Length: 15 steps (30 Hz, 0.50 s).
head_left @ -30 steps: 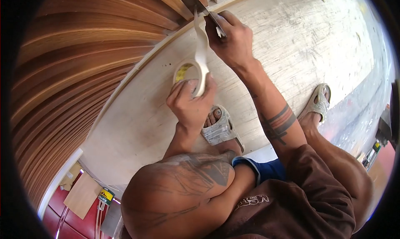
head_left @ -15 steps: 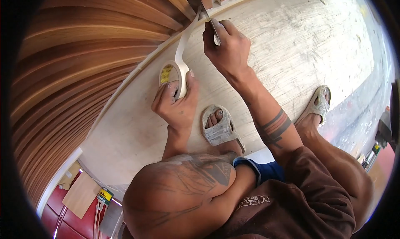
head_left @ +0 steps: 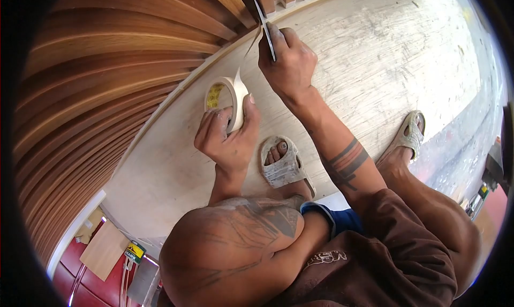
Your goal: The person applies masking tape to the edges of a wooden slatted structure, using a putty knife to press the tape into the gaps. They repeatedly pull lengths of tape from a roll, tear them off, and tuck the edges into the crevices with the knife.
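My left hand (head_left: 227,141) is closed around a roll of masking tape (head_left: 240,92), its fingers through the ring and the thumb on the outer side. A short pointed end of tape sticks up from the roll. My right hand (head_left: 293,63) grips a thin, flat metal blade (head_left: 264,29), held edge-on near the base of the brown wooden slats (head_left: 123,39). A narrow loose strip of tape (head_left: 253,43) hangs by my right fingers, apart from the roll. Whether those fingers also pinch the strip is hidden.
A pale strip (head_left: 166,100) edges the slats along the scuffed light board (head_left: 385,50) underfoot. My sandalled feet (head_left: 282,159) rest on or beside it. A paint-spattered sheet (head_left: 455,146) lies at right. A wooden panel (head_left: 105,248) and a yellow-green box (head_left: 135,251) are lower left.
The tape stretched between roll and slats has parted, leaving an end on the roll and a loose strip. My right hand has shifted slightly left, the blade showing more.
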{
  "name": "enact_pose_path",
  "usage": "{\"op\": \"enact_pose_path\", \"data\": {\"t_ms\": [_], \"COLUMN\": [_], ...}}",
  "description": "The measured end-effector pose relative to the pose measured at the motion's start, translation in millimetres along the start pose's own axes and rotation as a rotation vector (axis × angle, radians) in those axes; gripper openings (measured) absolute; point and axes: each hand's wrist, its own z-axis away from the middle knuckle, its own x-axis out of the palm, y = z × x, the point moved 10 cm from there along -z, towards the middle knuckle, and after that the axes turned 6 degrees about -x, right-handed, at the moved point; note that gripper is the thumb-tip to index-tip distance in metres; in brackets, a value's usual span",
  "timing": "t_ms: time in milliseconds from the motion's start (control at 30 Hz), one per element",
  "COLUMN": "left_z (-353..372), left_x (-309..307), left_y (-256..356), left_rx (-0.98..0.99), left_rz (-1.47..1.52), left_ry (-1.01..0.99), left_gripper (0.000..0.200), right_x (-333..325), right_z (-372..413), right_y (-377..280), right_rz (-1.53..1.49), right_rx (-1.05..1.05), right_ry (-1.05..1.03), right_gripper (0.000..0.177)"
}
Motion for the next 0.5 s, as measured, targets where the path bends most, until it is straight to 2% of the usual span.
{"op": "enact_pose_path", "data": {"t_ms": [167,233,500], "left_z": [0.2,1.2,-5.1], "left_x": [0.2,0.9,1.5], "left_y": [-6.4,-5.0,-5.7], "left_rx": [-0.038,-0.044,-0.086], "left_rz": [-0.007,-0.006,0.040], "left_ry": [0.016,0.020,0.009], "left_gripper": [0.026,0.027,0.027], "right_x": [1.7,-4.8,-2.5], "right_z": [-1.5,-3.2,-3.8], "right_y": [-2.6,-3.0,-2.9], "right_rz": [0.012,0.050,0.035], "right_rx": [-0.002,-0.001,-0.010], "right_ry": [-0.021,0.067,0.060], "right_gripper": [0.052,0.025,0.031]}}
